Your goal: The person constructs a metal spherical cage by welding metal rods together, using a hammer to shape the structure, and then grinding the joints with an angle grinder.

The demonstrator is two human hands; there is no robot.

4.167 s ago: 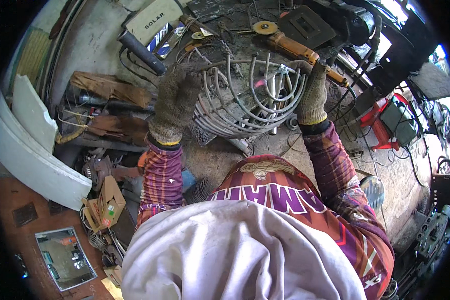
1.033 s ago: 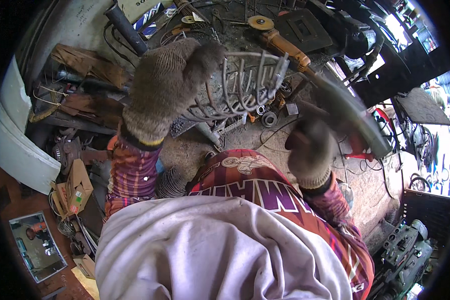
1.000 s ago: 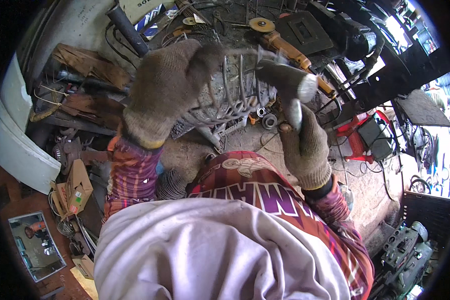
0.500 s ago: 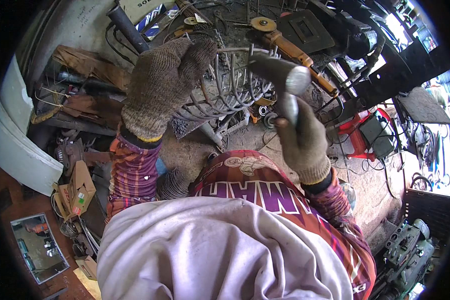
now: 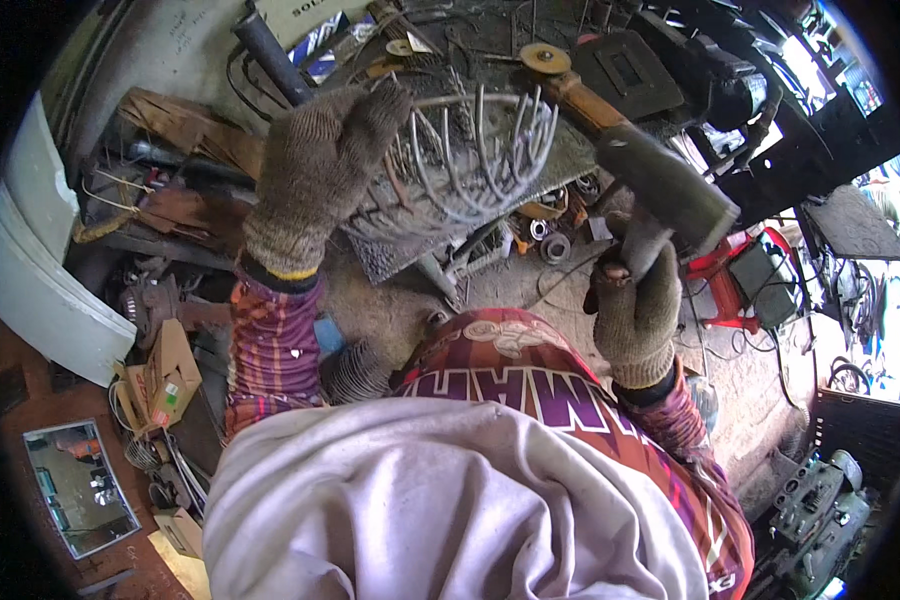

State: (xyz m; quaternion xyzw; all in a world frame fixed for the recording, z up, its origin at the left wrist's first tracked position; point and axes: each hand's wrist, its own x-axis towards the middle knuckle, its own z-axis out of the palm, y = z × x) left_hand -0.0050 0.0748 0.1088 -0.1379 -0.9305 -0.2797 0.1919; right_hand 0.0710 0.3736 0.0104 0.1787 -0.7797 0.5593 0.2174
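Note:
My left hand (image 5: 315, 175), in a knitted work glove, grips the left side of a round metal wire cage (image 5: 475, 150) resting on a steel work table (image 5: 390, 255). My right hand (image 5: 635, 300), also gloved, is closed around the handle of a hammer (image 5: 665, 185), whose heavy dark head is raised beside the cage's right side. The cage's curved rods stand between the two hands.
An angle grinder with an orange body (image 5: 570, 85) lies behind the cage. Small metal rings and scrap (image 5: 550, 235) litter the table's edge. A red box (image 5: 740, 275) sits at right, a white curved panel (image 5: 40, 270) at left, cardboard boxes (image 5: 165, 375) and a mirror (image 5: 80, 485) lower left.
My right hand left the cage, took up the hammer, swung it at the cage, and has now drawn it back to the right. My left hand stays on the cage.

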